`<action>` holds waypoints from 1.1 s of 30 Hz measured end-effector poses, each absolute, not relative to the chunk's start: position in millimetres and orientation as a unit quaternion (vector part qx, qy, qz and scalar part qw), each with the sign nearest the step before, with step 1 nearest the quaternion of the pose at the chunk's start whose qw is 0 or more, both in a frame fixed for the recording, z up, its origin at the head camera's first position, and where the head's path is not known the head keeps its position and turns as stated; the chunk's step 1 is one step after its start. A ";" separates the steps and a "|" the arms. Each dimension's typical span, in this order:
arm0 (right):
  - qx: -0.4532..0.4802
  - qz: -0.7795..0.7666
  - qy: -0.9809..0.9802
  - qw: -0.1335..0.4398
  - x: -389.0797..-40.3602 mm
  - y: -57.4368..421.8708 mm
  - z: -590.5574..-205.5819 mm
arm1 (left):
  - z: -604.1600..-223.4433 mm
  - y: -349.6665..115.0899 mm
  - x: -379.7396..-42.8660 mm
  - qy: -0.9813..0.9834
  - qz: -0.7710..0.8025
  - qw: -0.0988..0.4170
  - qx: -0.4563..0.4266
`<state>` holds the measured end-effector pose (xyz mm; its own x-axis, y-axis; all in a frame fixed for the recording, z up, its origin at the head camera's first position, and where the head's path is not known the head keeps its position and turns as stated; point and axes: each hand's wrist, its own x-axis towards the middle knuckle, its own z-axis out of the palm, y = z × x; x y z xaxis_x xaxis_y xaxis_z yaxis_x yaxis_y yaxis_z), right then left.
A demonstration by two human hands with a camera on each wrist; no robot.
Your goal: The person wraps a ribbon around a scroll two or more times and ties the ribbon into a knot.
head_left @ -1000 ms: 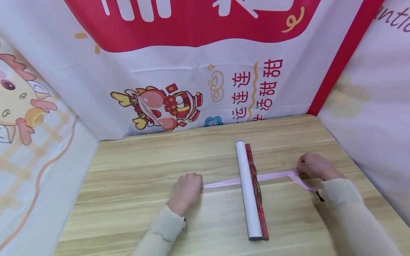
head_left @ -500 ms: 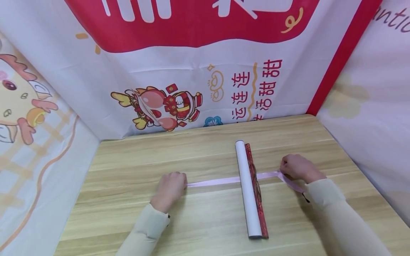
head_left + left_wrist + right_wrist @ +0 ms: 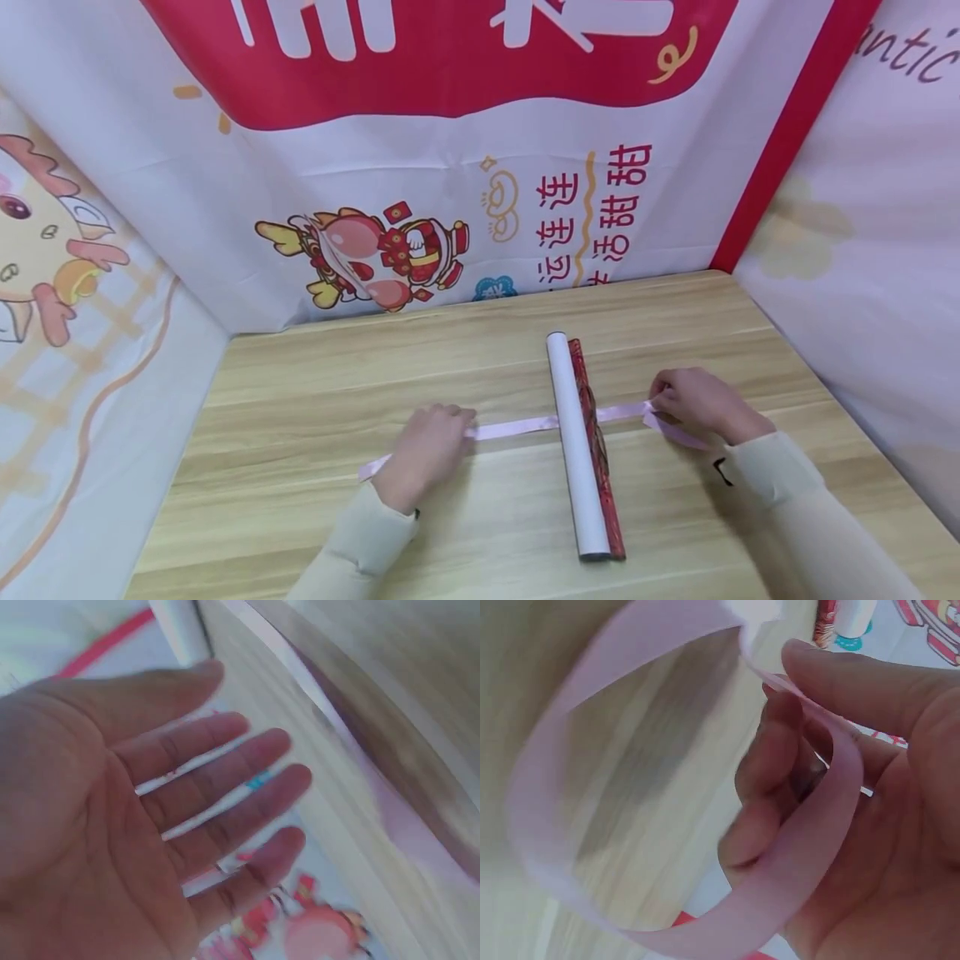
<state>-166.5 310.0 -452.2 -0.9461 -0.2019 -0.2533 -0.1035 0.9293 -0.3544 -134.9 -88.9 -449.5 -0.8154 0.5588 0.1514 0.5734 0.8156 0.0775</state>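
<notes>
A pink ribbon (image 3: 517,428) runs across the wooden table and passes beneath a long white roll (image 3: 579,450). Along the roll's right side lies a narrow red patterned roll (image 3: 596,442). My left hand (image 3: 431,450) is over the ribbon's left part, whose end shows beyond the wrist. In the left wrist view, the fingers (image 3: 225,787) are loosely extended and separate, with the ribbon lying apart from them. My right hand (image 3: 701,404) pinches the ribbon between thumb and fingers. In the right wrist view, the ribbon (image 3: 795,847) hangs in a wide loop from this pinch across the palm.
The wood-grain table (image 3: 300,400) reaches back to a white printed cloth (image 3: 420,142) with red lettering and cartoon figures. More printed cloth (image 3: 885,250) walls off the right side, and a cartoon cloth (image 3: 75,375) the left.
My left hand pulled the ribbon leftward, then let go and moved right over it. My right hand came left toward the rolls, still pinching the ribbon. Both rolls stayed in place.
</notes>
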 end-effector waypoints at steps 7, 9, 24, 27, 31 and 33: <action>-0.085 -0.171 0.972 0.138 -164.6 305.9 -450.5 | -452.3 -31.5 -118.4 -0.942 -0.014 -0.017 -0.334; -0.088 -0.168 0.973 0.133 -162.7 305.8 -450.2 | -454.0 -18.3 -115.9 -0.941 -0.004 -0.021 -0.339; -0.108 -0.189 0.970 0.104 -155.3 301.3 -435.1 | -458.0 40.4 -95.8 -0.889 0.102 -0.003 -0.446; -0.106 -0.192 0.970 0.107 -156.5 297.2 -430.0 | -463.6 46.5 -90.8 -0.886 0.141 0.017 -0.441; -0.107 -0.179 0.972 0.104 -157.3 294.2 -428.6 | -466.6 50.3 -87.6 -0.884 0.172 0.022 -0.435; -0.116 -0.176 0.973 0.093 -156.6 295.2 -430.4 | -467.0 48.3 -88.0 -0.885 0.170 0.021 -0.434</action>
